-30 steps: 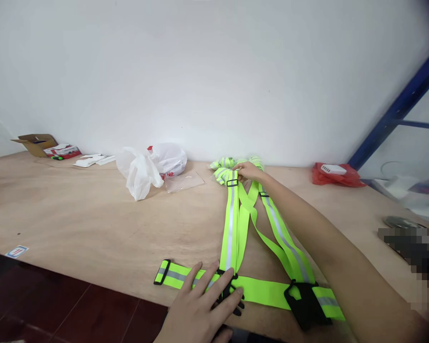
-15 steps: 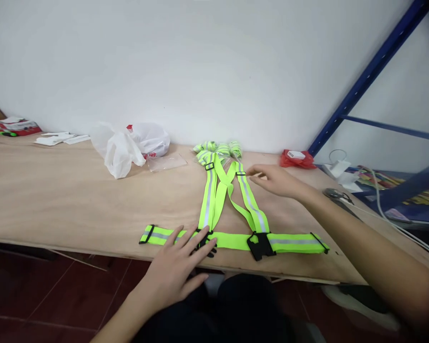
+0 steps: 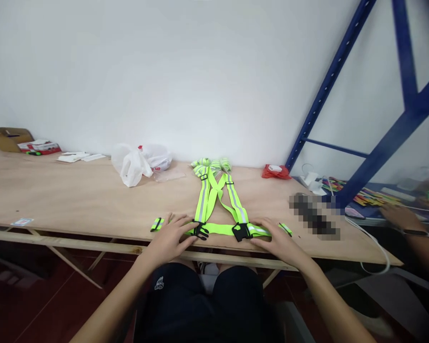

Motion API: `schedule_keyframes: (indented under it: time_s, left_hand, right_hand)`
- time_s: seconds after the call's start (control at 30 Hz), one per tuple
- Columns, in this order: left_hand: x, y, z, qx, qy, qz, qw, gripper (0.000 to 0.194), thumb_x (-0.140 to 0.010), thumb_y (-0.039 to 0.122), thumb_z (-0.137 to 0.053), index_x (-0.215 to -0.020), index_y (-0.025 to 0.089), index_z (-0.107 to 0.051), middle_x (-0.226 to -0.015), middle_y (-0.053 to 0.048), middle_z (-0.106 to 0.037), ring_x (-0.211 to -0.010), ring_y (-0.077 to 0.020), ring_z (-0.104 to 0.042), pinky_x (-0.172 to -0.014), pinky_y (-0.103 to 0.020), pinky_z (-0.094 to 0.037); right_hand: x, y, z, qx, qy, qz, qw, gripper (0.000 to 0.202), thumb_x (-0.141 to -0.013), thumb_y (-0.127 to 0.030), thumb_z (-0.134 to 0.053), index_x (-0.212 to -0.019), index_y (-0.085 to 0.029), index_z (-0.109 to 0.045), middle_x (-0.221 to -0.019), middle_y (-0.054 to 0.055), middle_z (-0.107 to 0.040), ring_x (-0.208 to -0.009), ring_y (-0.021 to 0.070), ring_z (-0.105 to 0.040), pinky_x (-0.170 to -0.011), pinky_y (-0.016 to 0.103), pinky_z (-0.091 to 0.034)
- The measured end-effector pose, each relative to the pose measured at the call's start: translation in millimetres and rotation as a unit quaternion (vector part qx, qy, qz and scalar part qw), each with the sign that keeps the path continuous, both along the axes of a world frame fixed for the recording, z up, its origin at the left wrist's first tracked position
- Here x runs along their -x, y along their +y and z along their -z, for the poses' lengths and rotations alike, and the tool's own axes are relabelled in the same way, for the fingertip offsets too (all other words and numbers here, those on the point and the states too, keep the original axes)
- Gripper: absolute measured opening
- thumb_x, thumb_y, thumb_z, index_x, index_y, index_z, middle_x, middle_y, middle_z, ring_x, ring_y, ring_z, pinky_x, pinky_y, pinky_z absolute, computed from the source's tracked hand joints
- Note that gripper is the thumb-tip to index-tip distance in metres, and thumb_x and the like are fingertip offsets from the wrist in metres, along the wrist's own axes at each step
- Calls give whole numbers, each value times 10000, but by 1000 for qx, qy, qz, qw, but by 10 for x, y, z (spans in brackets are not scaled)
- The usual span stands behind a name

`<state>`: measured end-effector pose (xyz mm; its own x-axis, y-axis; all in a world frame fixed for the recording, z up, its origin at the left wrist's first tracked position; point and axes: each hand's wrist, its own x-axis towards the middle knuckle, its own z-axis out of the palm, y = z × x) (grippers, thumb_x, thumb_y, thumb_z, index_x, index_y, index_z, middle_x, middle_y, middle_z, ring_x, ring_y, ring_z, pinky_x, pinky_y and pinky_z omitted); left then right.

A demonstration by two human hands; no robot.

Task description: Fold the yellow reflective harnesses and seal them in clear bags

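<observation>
A neon-yellow reflective harness [image 3: 217, 229] with grey stripes lies spread on the wooden table, its shoulder straps crossing behind the waist belt. My left hand [image 3: 171, 238] rests over the belt's left part, thumb and fingers apart, beside the black pronged buckle half [image 3: 200, 231]. Over the right part of the belt lies my right hand [image 3: 277, 240], also with thumb and fingers spread, next to the black socket buckle half [image 3: 241, 232]. Both hands cover stretches of the belt. Behind the harness sit several rolled reflective straps [image 3: 216, 165] in clear wrapping.
White plastic bags [image 3: 134, 164] and a clear bag [image 3: 168, 175] lie left of the harness. A red packet [image 3: 276, 171] is at the back right, near the blue rack [image 3: 321, 95]. At the far right, another person's hand [image 3: 402, 216] is beside colourful strips [image 3: 373, 200].
My right hand has come down from the right shoulder strap to the belt's right part. My left hand has shifted onto the belt left of the pronged buckle. The view has tilted and shifted right.
</observation>
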<state>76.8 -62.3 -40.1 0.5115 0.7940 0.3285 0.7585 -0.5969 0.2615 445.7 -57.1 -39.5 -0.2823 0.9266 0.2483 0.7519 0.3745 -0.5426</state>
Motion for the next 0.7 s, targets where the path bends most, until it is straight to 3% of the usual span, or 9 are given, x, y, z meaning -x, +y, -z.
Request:
schedule_keyframes:
  time_s: [0.23,0.47,0.7]
  left_hand:
    - [20,184,-42,28,-29,76,996,401,-975,392,-587,-1358,275,-621,-1374,-103,-618,-1282,-265,-557,-1136,-473,-364]
    - [12,231,-20,-14,-94,74,993,378,-961,445,-602,-1271,252,-698,-1237,-99,-700,-1118,-266,-640,-992,-411,-500]
    - [-191,286,-79,-66,-140,58,986,355,-966,433,-598,-1244,243,-710,-1163,-94,-733,-1061,-255,-664,-943,-397,-529]
  right_hand:
    - [79,54,-21,35,26,-18,999,468,-796,-372,-690,-1256,-296,-649,-1318,64,-672,-1237,317,-608,-1052,481,-480]
    - [159,59,-12,-31,77,-52,995,337,-829,-396,-699,-1153,-303,-682,-1242,67,-689,-1190,304,-627,-1033,464,-491]
    - [310,55,47,-80,108,-40,990,260,-873,-401,-668,-1109,-294,-653,-1169,71,-664,-1152,284,-623,-995,430,-501]
